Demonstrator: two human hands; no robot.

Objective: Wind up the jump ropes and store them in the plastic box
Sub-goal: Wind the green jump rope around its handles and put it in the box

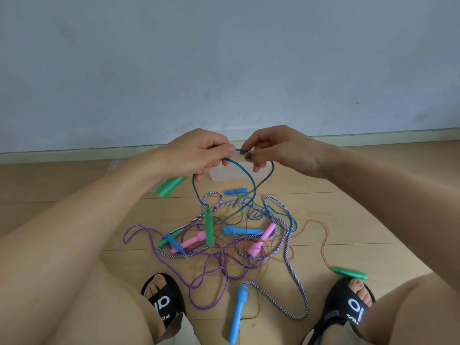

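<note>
- Black slides (164, 301) on both feet at 6 o'clock carry white lettering; only fragments show, too partial to read as a word.
- The left hand (196, 155) is curled around a green handle (169, 186), which sticks out of the fist toward 7 o'clock, and its thumb and forefinger also pinch the teal rope (250, 181).
- The right hand (276, 150) pinches the same teal rope between thumb and fingertips, just beside the left hand; the rope hangs from both hands in loops toward the pile.
- The plastic box (224, 174) is clear and sits on the floor at 12 o'clock from the pile, mostly hidden behind the two hands.
- A tangled pile of jump ropes (224, 245) lies on the wooden floor (348, 207) between the feet and the box: a purple rope (139, 227), a blue-and-white braided rope (298, 290), a thin orange rope (323, 235), with pink, blue and green handles mixed in.
- One blue handle (239, 312) lies at 6 o'clock between the slides; a green handle lies at 4 o'clock by the right foot.
- A pale wall (224, 58) with a skirting board stands beyond the box.
</note>
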